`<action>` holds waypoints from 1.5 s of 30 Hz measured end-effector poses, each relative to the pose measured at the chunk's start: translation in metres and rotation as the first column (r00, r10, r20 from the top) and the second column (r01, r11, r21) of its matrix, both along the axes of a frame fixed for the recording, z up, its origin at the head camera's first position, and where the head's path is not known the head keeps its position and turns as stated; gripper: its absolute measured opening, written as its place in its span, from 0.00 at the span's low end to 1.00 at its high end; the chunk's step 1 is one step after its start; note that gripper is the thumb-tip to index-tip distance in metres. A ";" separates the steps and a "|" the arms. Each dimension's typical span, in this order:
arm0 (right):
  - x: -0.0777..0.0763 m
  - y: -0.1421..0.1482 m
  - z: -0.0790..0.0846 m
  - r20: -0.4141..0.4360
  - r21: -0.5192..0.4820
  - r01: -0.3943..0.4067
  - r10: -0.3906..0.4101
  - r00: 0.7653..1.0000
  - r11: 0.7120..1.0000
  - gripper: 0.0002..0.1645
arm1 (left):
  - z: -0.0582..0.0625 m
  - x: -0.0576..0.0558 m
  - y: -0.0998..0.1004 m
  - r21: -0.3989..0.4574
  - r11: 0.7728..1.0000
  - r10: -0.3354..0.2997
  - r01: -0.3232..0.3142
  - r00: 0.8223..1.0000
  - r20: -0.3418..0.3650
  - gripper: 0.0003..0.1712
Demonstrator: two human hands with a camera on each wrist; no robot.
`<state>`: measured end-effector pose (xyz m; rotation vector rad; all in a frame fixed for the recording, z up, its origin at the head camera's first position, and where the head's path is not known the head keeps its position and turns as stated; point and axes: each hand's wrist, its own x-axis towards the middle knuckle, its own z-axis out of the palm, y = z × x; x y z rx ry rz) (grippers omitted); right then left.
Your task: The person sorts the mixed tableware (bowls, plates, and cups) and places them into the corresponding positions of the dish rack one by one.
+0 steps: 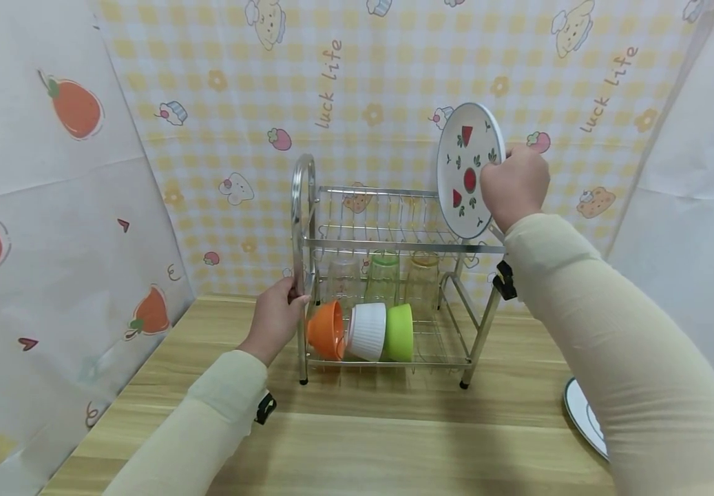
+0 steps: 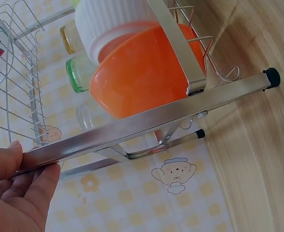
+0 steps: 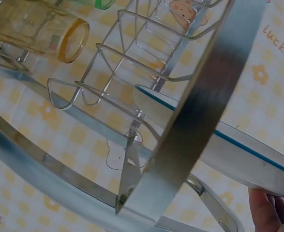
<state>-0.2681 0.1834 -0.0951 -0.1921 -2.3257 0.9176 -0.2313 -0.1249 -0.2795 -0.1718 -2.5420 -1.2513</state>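
Observation:
My right hand grips a white plate with red fruit and green leaf prints by its right edge. The plate stands nearly upright at the right end of the upper tier of a metal dish rack. In the right wrist view the rim of the plate slants down among the wires, with fingertips on its underside. My left hand pinches the left upright of the rack; the left wrist view shows thumb and fingers on either side of that metal bar.
Orange, white and lime green bowls sit tilted along the front of the lower tier. Behind them stand clear, green and amber glasses. Another plate lies on the wooden table at right, partly behind my sleeve.

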 end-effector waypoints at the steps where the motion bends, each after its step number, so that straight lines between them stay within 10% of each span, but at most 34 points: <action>1: 0.000 0.000 -0.001 0.000 0.001 -0.001 0.001 1.000 1.000 0.23 | 0.000 0.000 0.000 -0.001 1.000 -0.001 0.001 1.000 0.000 0.08; 45: -0.008 -0.010 -0.015 0.081 0.046 -0.024 0.020 0.997 0.999 0.21 | -0.002 0.001 0.000 0.015 1.000 -0.002 0.002 1.000 -0.002 0.12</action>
